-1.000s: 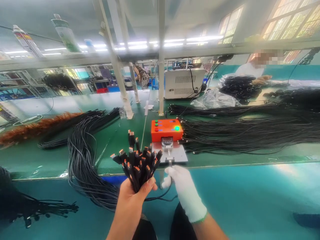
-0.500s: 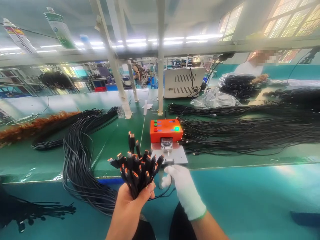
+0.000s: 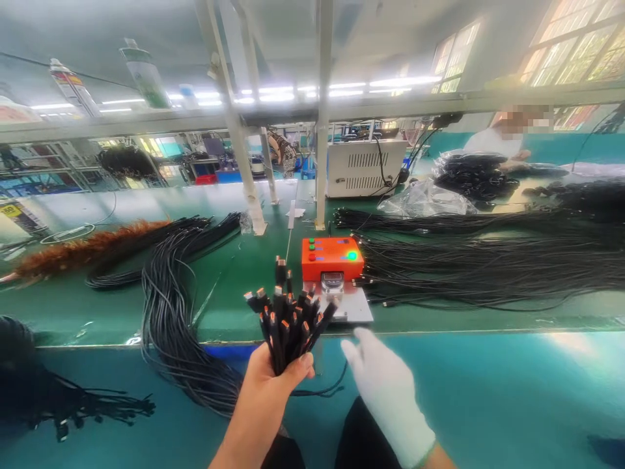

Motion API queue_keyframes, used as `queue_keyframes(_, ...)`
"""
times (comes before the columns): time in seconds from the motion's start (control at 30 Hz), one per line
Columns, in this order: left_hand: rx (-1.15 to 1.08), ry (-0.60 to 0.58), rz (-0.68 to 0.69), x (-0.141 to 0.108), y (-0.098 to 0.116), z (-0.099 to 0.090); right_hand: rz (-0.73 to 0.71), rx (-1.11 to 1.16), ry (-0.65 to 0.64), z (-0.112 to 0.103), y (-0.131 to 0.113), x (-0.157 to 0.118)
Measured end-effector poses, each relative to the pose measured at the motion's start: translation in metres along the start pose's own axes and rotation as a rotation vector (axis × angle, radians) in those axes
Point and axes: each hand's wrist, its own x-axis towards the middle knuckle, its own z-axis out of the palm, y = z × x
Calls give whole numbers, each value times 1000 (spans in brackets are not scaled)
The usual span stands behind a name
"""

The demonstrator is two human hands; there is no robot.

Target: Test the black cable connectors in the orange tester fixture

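My left hand [image 3: 276,394], bare, is closed round a bundle of black USB-C cables [image 3: 288,326]. Their plugs, with orange inner edges, point upward in a loose fan. To the right is my right hand [image 3: 383,384] in a white glove. Its thumb and fingers are a little apart and I see nothing held in them; the fingertips are partly blurred. A dark cable end [image 3: 325,392] curves out from below the bundle towards that glove, apart from it. Just beyond the plugs stands an orange tester box [image 3: 332,257] with a lit green light, a small gauge and a metal plate [image 3: 359,307].
Long black cables [image 3: 488,260] lie along the bench on the right. Another thick bunch [image 3: 170,293] hangs over the front edge at left. Metal posts [image 3: 322,130] and a white vented case [image 3: 364,169] stand behind. A person [image 3: 488,140] sits at far right.
My right hand has drawn back to the right, away from the bundle, and its fingers have straightened. The bundle stays in my left hand. The whole view has shifted slightly left.
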Motion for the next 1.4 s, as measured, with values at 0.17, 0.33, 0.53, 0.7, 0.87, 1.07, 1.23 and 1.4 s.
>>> queue_keyframes(0.17,-88,-21,13,0,-5,7,-248,575,-240,-14,-39,-22)
queue_keyframes(0.33,-238,124,22,-2,-5,15,-42,1054,-280,10,-53,-34)
queue_keyframes(0.53,-168,130,18,-5,-2,10,69,824,-214,21,-23,-12)
queue_keyframes(0.7,-153,116,-12,-3,-5,12,123,825,-277,27,-15,5)
queue_keyframes(0.87,-129,96,-14,1,-6,16,146,870,-303,29,-11,13)
queue_keyframes(1.07,-152,151,-35,4,-11,21,140,859,-350,27,-11,19)
queue_keyframes(1.23,-160,153,-33,5,-15,21,117,813,-331,27,-11,22)
queue_keyframes(1.4,-187,154,-64,4,-18,15,94,775,-321,20,-19,19)
